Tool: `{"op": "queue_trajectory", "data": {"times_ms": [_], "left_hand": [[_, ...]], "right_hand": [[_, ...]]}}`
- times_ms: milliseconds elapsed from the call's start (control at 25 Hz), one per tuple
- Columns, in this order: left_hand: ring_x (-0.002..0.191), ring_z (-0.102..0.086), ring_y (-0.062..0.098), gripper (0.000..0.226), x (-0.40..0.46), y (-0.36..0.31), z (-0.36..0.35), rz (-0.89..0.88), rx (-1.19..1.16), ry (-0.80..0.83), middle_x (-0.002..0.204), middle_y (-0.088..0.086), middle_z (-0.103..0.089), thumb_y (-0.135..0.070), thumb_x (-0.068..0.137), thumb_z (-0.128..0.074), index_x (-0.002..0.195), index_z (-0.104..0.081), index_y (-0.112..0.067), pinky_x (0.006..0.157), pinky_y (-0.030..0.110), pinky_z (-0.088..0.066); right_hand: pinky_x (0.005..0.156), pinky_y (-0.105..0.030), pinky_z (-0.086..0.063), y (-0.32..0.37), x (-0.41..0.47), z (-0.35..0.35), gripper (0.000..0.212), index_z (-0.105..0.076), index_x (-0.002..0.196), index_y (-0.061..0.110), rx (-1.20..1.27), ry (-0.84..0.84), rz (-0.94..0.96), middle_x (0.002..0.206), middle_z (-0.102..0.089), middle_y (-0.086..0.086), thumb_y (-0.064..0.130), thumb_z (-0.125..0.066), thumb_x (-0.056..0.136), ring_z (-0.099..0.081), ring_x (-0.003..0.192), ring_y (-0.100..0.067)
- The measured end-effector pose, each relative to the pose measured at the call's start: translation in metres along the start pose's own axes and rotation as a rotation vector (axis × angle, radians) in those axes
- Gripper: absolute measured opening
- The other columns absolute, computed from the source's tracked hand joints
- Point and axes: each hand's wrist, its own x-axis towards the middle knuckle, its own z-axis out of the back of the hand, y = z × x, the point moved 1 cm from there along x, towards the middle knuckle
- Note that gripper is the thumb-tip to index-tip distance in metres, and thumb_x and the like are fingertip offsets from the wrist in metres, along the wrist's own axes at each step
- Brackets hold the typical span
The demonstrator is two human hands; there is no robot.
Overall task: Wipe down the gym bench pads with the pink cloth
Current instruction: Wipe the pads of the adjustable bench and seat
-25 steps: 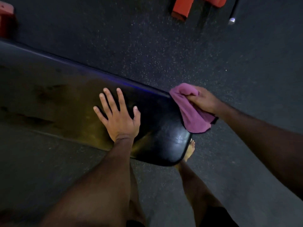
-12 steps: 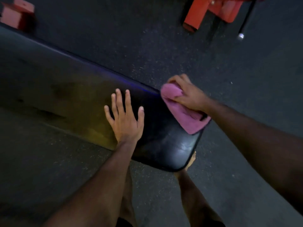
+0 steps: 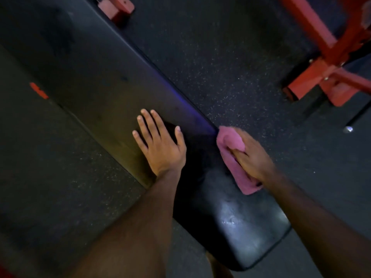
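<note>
Your left hand [image 3: 160, 146] lies flat on the bench pad [image 3: 236, 223], fingers straight and slightly spread, holding nothing. Your right hand [image 3: 250, 155] grips the pink cloth [image 3: 230, 155] at the pad's far edge, fingers curled over the bunched fabric; the fingertips are blurred, and the cloth's lower end seems to lie on the pad. Beyond the pad, red frames [image 3: 329, 63] run out of view, and the pad's far end fades into shadow.

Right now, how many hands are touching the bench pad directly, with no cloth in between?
1. The left hand lies flat on the pad. The right hand grips the cloth at the pad's far edge; any contact under it is hidden.
</note>
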Motion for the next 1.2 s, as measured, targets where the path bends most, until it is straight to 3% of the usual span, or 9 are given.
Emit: {"op": "queue_trajectory", "data": {"times_ms": [200, 360, 440, 640, 720, 800, 920, 1080, 1200], "left_hand": [[0.161, -0.007, 0.032, 0.077, 0.000, -0.002, 0.000, 0.003, 0.023, -0.006, 0.174, 0.015, -0.011, -0.052, 0.106, -0.035, 0.166, -0.016, -0.007, 0.129, 0.057, -0.006], [0.161, -0.008, 0.032, 0.078, 0.002, -0.002, -0.001, -0.006, 0.042, -0.005, 0.174, 0.015, -0.011, -0.052, 0.105, -0.035, 0.166, -0.016, -0.008, 0.129, 0.057, -0.007], [0.161, -0.009, 0.032, 0.078, 0.001, -0.002, -0.001, -0.012, 0.054, -0.015, 0.174, 0.015, -0.012, -0.052, 0.105, -0.036, 0.166, -0.017, -0.008, 0.129, 0.057, -0.008], [0.161, -0.009, 0.032, 0.076, 0.000, -0.002, -0.001, -0.012, 0.051, -0.017, 0.174, 0.015, -0.012, -0.051, 0.106, -0.036, 0.166, -0.018, -0.007, 0.129, 0.058, -0.008], [0.161, -0.008, 0.033, 0.076, 0.001, -0.002, 0.001, -0.011, 0.063, 0.003, 0.174, 0.015, -0.011, -0.051, 0.106, -0.034, 0.166, -0.016, -0.007, 0.129, 0.058, -0.008], [0.161, -0.008, 0.033, 0.077, 0.000, -0.002, 0.003, -0.004, 0.061, 0.026, 0.174, 0.016, -0.011, -0.052, 0.106, -0.034, 0.166, -0.015, -0.007, 0.129, 0.058, -0.007], [0.161, -0.008, 0.033, 0.078, 0.001, -0.003, 0.000, 0.007, 0.065, 0.025, 0.174, 0.016, -0.010, -0.051, 0.106, -0.035, 0.166, -0.014, -0.007, 0.129, 0.058, -0.007], [0.161, -0.008, 0.033, 0.078, 0.001, -0.003, -0.001, 0.000, 0.066, 0.014, 0.174, 0.015, -0.011, -0.051, 0.105, -0.036, 0.166, -0.015, -0.007, 0.129, 0.058, -0.008], [0.161, -0.008, 0.032, 0.078, 0.001, -0.002, -0.002, -0.009, 0.051, 0.025, 0.174, 0.015, -0.010, -0.051, 0.104, -0.035, 0.166, -0.016, -0.007, 0.129, 0.056, -0.006]], "right_hand": [[0.092, -0.039, -0.048, 0.048, 0.056, 0.009, 0.021, -0.056, 0.119, 0.022, 0.093, -0.002, -0.033, 0.117, -0.063, 0.006, 0.017, -0.048, 0.101, -0.060, 0.107, -0.017], [0.079, -0.029, -0.048, 0.145, 0.168, -0.013, 0.028, -0.051, 0.132, 0.023, 0.115, -0.030, 0.164, 0.124, -0.051, 0.001, 0.028, -0.047, 0.104, -0.056, 0.104, -0.012], [0.077, -0.025, -0.049, 0.139, 0.166, -0.007, 0.032, -0.048, 0.135, 0.024, 0.099, -0.016, 0.194, 0.127, -0.049, 0.000, 0.024, -0.051, 0.103, -0.056, 0.105, -0.010], [0.081, -0.050, -0.052, 0.006, 0.010, 0.021, 0.030, -0.052, 0.114, 0.029, 0.104, 0.108, 0.000, 0.110, -0.058, 0.000, 0.022, -0.044, 0.086, -0.059, 0.097, -0.018], [0.085, -0.042, -0.051, -0.027, -0.043, 0.031, 0.028, -0.054, 0.107, 0.036, 0.129, 0.128, -0.121, 0.106, -0.060, 0.003, 0.034, -0.041, 0.082, -0.060, 0.097, -0.013], [0.097, -0.038, -0.049, -0.037, -0.061, 0.030, 0.029, -0.060, 0.113, 0.026, 0.120, 0.101, -0.217, 0.115, -0.064, -0.003, 0.025, -0.045, 0.088, -0.061, 0.108, -0.019], [0.100, -0.043, -0.049, -0.007, -0.017, 0.017, 0.035, -0.059, 0.123, 0.024, 0.185, 0.044, -0.174, 0.119, -0.065, 0.006, 0.009, -0.047, 0.093, -0.061, 0.111, -0.014], [0.085, -0.041, -0.050, 0.082, 0.095, 0.001, 0.013, -0.048, 0.108, 0.028, 0.176, 0.025, 0.039, 0.116, -0.056, 0.007, 0.024, -0.050, 0.096, -0.055, 0.102, -0.013], [0.079, -0.030, -0.046, 0.098, 0.115, -0.002, 0.029, -0.051, 0.125, 0.026, 0.158, 0.009, 0.113, 0.125, -0.053, 0.003, 0.022, -0.058, 0.097, -0.055, 0.107, -0.011]]}}
